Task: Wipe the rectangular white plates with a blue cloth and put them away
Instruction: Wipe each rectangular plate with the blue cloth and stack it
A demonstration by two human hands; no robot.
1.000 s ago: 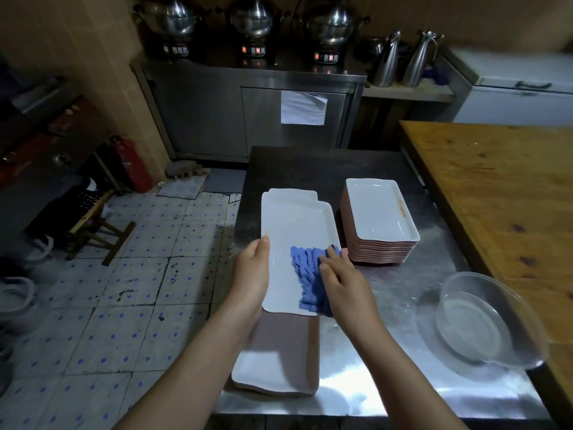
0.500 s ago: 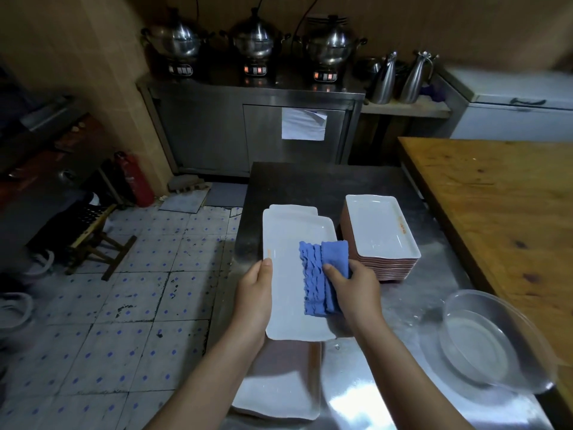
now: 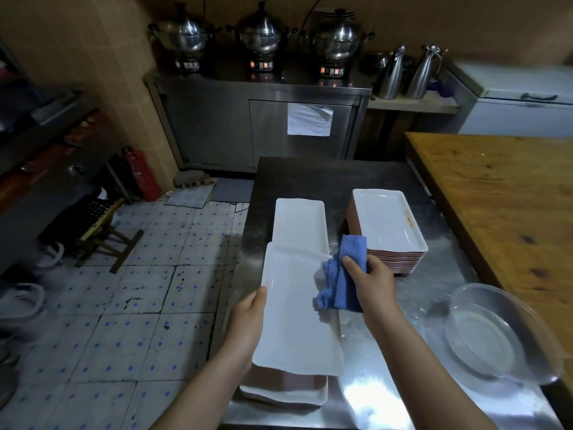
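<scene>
My left hand (image 3: 248, 321) grips the left edge of a long rectangular white plate (image 3: 294, 318), held above the steel table. My right hand (image 3: 372, 283) holds a blue cloth (image 3: 341, 280) at the plate's right edge. Another long white plate (image 3: 299, 226) lies flat on the table just beyond. Below the held plate sits an upturned plate (image 3: 288, 389) with a pinkish underside. A stack of shorter white plates (image 3: 387, 228) with pink sides stands to the right of the cloth.
The steel table (image 3: 387, 398) carries a clear plastic basin (image 3: 496, 333) at the right. A wooden table (image 3: 496, 197) adjoins it on the right. A steel cabinet (image 3: 257, 125) with three pots stands behind. Tiled floor (image 3: 139, 290) and a small stool (image 3: 102, 231) lie to the left.
The held plate has come nearer to me, uncovering the plate behind it. My right hand with the cloth slid from the plate's middle to its right edge.
</scene>
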